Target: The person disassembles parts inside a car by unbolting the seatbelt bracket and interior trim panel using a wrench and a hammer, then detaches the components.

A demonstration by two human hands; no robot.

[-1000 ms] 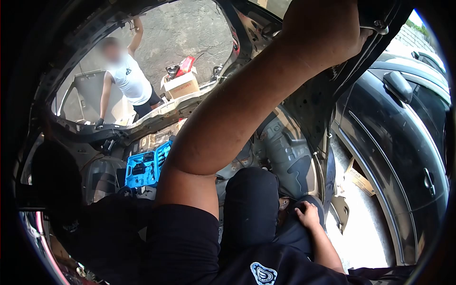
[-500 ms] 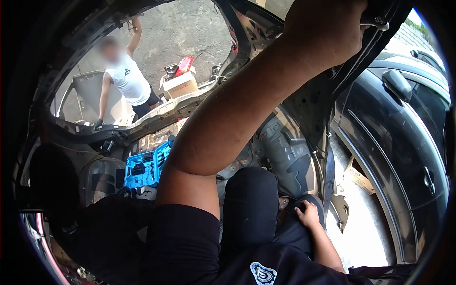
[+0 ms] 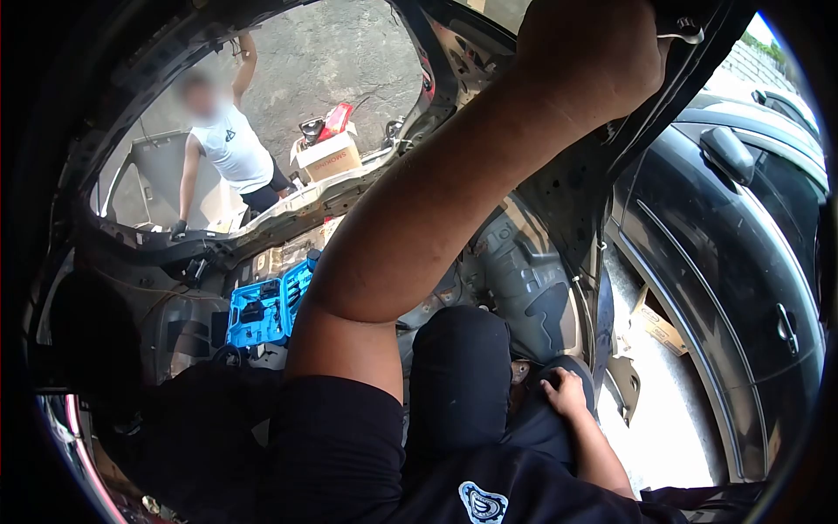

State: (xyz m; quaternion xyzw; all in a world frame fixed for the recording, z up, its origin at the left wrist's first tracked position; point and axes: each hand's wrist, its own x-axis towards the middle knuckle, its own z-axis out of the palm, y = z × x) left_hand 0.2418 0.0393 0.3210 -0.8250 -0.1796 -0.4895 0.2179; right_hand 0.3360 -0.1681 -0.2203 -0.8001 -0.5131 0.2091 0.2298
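My left arm reaches up across the view to the dark car-body frame (image 3: 676, 87) at the top right. My left hand (image 3: 598, 57) is closed in a fist there, with the shiny metal end of a wrench (image 3: 690, 36) sticking out past it. A bolt-like part shows beside that end; whether the two touch I cannot tell. The fist hides the rest of the wrench. Low on the right, my right hand (image 3: 567, 393) lies on my knee, fingers loosely spread and holding nothing.
Inside the stripped car body lies an open blue tool case (image 3: 256, 314). A person in dark clothing (image 3: 201, 419) is close on my left. Beyond the opening stand a person in a white top (image 3: 234, 153) and a cardboard box (image 3: 330, 159). A dark car (image 3: 698, 262) is parked at right.
My left fist and the wrench end have shifted slightly left and up. My right hand stays on the knee. The person in dark clothing has moved a little.
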